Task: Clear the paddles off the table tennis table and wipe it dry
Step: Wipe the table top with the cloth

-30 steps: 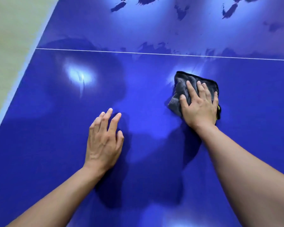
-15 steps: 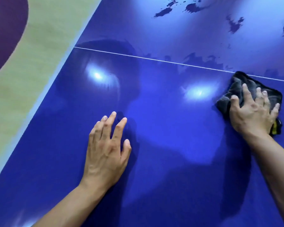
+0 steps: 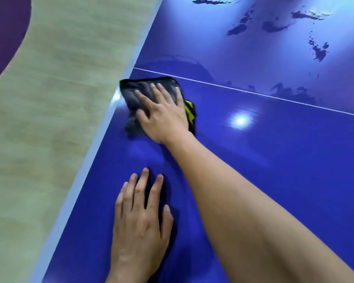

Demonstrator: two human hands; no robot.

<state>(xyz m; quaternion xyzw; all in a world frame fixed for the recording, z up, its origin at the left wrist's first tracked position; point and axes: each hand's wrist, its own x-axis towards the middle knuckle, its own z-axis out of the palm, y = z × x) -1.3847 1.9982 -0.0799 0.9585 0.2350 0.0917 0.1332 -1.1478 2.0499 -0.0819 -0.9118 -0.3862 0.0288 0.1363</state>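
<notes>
Here, right grip (image 3: 164, 117) splayed flat on grey cloth (image 3: 135, 91) by blue table (image 3: 274, 164) edge, left grip (image 3: 139, 227) flat, empty

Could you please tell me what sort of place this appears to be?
Probably an indoor sports hall: a blue table tennis table with a white line, over pale wood-look floor with a purple marking.

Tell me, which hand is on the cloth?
The right hand, the farther one, presses flat on the dark grey cloth. The left hand rests on the bare blue table instead.
</notes>
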